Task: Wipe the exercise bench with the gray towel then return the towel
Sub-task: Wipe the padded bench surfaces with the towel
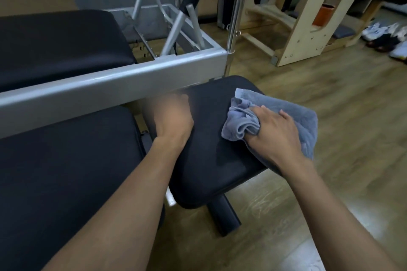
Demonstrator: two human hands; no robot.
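One gray towel point(305, 120) lay on the bench point(209, 160), clutched in our right hand point(273, 134); left hand point(171, 121) blurred, we could not tell.

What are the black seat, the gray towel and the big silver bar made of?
The black seat looks like padded vinyl or faux leather: smooth with a dull sheen. The gray towel looks like terry cloth: fuzzy, bunched in folds. The silver bar seems painted metal: straight edges, glossy highlights.

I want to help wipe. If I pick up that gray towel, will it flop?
Probably flop: the gray towel bunches in soft folds at the right hand and drapes over the bench edge. It looks light, and unlikely to slide by itself.
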